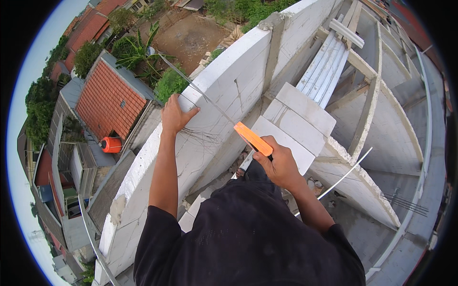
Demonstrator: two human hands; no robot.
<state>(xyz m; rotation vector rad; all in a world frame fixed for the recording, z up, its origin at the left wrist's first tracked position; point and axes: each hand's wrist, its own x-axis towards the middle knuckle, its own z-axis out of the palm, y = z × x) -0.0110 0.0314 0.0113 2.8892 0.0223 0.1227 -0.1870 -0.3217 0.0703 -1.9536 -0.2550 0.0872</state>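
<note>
Across the white wall (248, 66) extends the orange-handled saw (253, 137), gripped in the right hand (281, 165); the half-open, empty left hand (174, 117) rests on the wall's edge. Sawing seems the step; the next stroke likely needs steadiness.

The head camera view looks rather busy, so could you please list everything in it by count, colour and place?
Block wall: one, white, running from lower left to top right
Handsaw: one, orange handle and grey blade, centre
Loose blocks: several, whitish, right of centre
Metal strips: several, pale grey, upper right
Partition walls: several, grey, right
Pipe: one, white, lower right
Rods: several, dark, lower right
Tiled roofs: several, reddish, left
Tank: one, orange, left
Trees and plants: many, green, upper left
Shirt: one, black, bottom centre
Left hand: one, bare, on the wall top
Right hand: one, bare, round the saw handle
</note>
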